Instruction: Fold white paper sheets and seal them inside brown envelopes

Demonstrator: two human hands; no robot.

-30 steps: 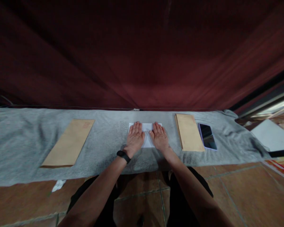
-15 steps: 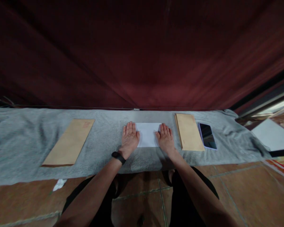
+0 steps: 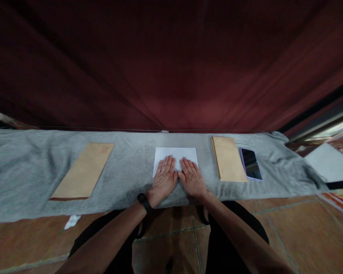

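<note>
A sheet of white paper, perhaps folded, lies flat on a grey cloth in front of me. My left hand rests palm down on its lower left part, fingers stretched out. Beside it, my right hand lies flat on the lower right part, fingers also straight. The two thumbs nearly meet at the paper's near edge, which the hands partly cover. Neither hand grips anything. A black band sits on my left wrist.
To the left lies a brown envelope. On the right are stacked brown envelopes and a phone. A dark red curtain hangs behind the cloth. A crumpled white tissue is on the tiled floor.
Both hands have moved inward from the paper's left and right sides and slightly toward me. They now lie close together, and the paper's left and right edges show.
</note>
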